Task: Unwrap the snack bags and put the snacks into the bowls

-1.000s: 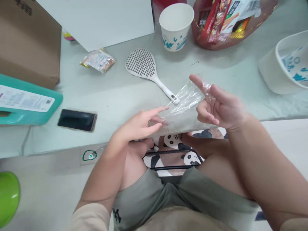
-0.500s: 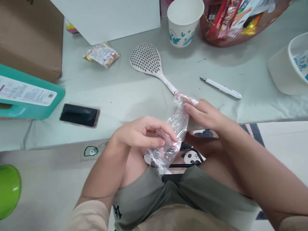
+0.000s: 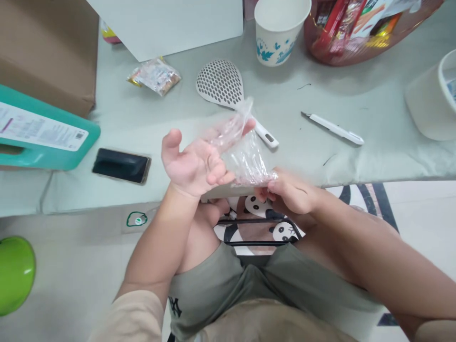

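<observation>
A clear, crinkled plastic bag [image 3: 249, 159] stretches between my two hands above the table's front edge. My right hand [image 3: 290, 190] pinches its lower right end. My left hand [image 3: 199, 164] is turned palm up with the thumb apart; some of its fingers reach into or behind the bag, and their tips are partly blurred. Just beyond the bag, a white slotted skimmer [image 3: 221, 83] lies on the table, its handle end showing to the right of the bag.
On the table [image 3: 171, 128] are a phone [image 3: 121, 165], a white pen [image 3: 335, 129], a snack packet [image 3: 156, 76], a teal jug [image 3: 46, 133], a paper cup [image 3: 280, 35], a red basket [image 3: 331, 52] of snacks and a white tub [image 3: 427, 99]. A brown box stands at the left.
My left hand has turned palm up and moved forward with the bag. My right hand has drawn back toward me, and the skimmer's handle end has come out of the bag.
</observation>
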A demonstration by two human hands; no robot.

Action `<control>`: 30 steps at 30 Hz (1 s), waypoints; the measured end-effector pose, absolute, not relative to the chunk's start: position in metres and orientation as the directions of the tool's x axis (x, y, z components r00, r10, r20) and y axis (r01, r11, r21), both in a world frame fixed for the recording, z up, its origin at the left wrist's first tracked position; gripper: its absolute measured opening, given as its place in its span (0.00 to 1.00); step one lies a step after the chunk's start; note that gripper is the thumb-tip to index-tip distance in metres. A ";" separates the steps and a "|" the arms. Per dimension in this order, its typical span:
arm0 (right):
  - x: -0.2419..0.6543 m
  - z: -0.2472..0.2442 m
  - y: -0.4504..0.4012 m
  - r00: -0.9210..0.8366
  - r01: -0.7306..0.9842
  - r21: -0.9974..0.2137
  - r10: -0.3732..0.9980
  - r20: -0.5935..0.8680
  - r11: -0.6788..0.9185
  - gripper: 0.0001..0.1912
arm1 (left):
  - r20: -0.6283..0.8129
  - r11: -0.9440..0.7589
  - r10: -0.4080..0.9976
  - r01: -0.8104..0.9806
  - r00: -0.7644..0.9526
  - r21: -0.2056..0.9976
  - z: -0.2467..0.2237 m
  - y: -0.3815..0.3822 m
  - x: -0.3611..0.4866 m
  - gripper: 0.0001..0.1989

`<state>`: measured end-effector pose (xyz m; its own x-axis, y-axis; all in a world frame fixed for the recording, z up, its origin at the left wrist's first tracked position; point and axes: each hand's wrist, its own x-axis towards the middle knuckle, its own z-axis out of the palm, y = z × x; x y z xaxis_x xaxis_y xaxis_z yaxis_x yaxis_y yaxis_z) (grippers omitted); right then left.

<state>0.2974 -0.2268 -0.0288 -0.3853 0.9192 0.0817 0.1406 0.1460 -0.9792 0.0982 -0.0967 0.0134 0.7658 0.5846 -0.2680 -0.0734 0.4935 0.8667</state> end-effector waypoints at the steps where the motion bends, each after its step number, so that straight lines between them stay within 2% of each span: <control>1: 0.296 -0.026 -0.226 -0.402 0.134 -0.982 0.913 0.068 0.132 0.22 | -0.287 0.523 0.564 -0.067 0.774 0.850 0.013 -0.095 0.099 0.48; 4: 0.293 -0.017 -0.226 -0.466 0.156 -0.984 0.885 0.007 0.090 0.18 | -0.349 0.604 0.475 -0.011 0.807 0.797 0.010 -0.088 0.102 0.48; 8: 0.288 -0.011 -0.229 -0.516 0.183 -0.981 0.856 -0.037 0.068 0.18 | -0.417 0.651 0.328 0.117 0.847 0.750 0.002 -0.082 0.106 0.43; 12: 0.285 -0.014 -0.231 -0.460 0.066 -0.993 0.880 -0.121 -0.102 0.19 | -0.383 0.623 0.153 0.212 0.911 0.753 -0.006 -0.084 0.109 0.56; 14: 0.288 -0.015 -0.229 -0.394 -0.065 -0.973 0.901 -0.180 -0.222 0.21 | -0.373 0.591 0.157 0.216 0.915 0.777 -0.008 -0.087 0.110 0.59; 17: 0.297 -0.012 -0.225 -0.337 -0.178 -0.928 0.906 -0.254 -0.326 0.30 | -0.369 0.471 0.178 0.250 0.912 0.846 -0.011 -0.089 0.112 0.58; 20: 0.307 -0.007 -0.223 -0.307 -0.169 -0.925 0.910 -0.279 -0.340 0.35 | -0.387 0.353 0.160 0.314 0.908 0.882 -0.012 -0.091 0.114 0.60; 24: 0.315 -0.004 -0.221 -0.198 -0.149 -0.918 0.920 -0.337 -0.368 0.35 | -0.388 0.255 0.207 0.333 0.898 0.908 -0.008 -0.094 0.117 0.62; 27: 0.319 -0.004 -0.220 -0.101 -0.182 -0.921 0.938 -0.331 -0.345 0.38 | -0.379 0.230 0.249 0.326 0.891 0.917 -0.005 -0.096 0.117 0.60; 30: 0.324 -0.009 -0.218 -0.066 -0.139 -0.942 0.952 -0.300 -0.306 0.39 | -0.379 0.253 0.247 0.318 0.892 0.914 -0.003 -0.095 0.114 0.55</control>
